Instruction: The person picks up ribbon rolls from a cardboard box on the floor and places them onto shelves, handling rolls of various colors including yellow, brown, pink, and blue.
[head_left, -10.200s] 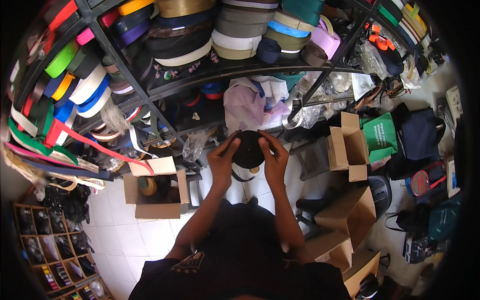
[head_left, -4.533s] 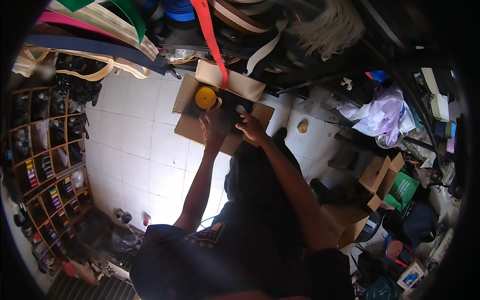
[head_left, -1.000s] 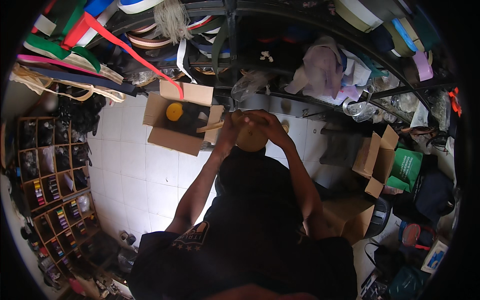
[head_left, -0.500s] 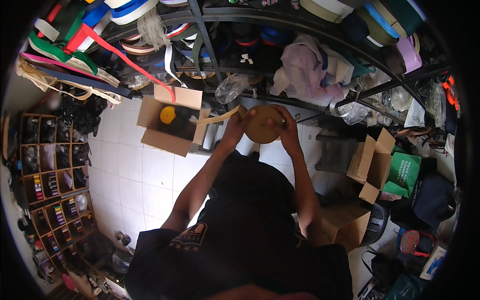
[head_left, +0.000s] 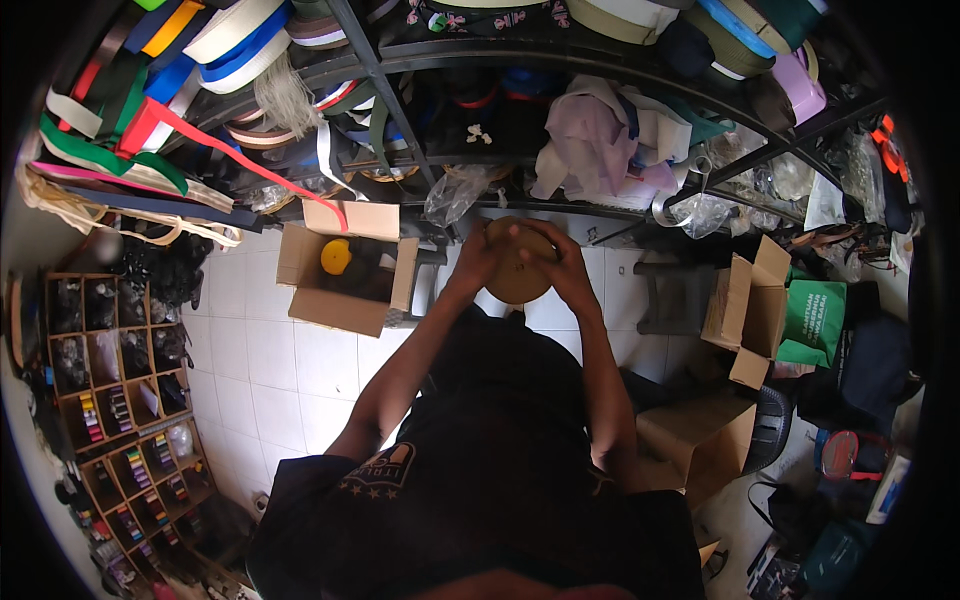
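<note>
I hold a tan roll of webbing tape (head_left: 517, 270) in front of me with both hands. My left hand (head_left: 476, 262) grips its left side and my right hand (head_left: 560, 268) wraps its right side and top. The roll is raised toward the metal shelf (head_left: 420, 180) ahead. To the left, on the tiled floor, an open cardboard box (head_left: 345, 275) holds a yellow roll (head_left: 336, 256) and dark rolls.
The metal shelving above carries many rolls of coloured webbing (head_left: 230, 40), cloth bundles (head_left: 600, 140) and plastic bags. More open cardboard boxes (head_left: 745, 310) and a green bag (head_left: 815, 320) stand at right. A wooden cubby rack (head_left: 120, 400) lines the left wall.
Since a second ago my view has tilted up toward the shelves and both hands have lifted the tan roll higher. Earlier my hands were at the box on the floor.
</note>
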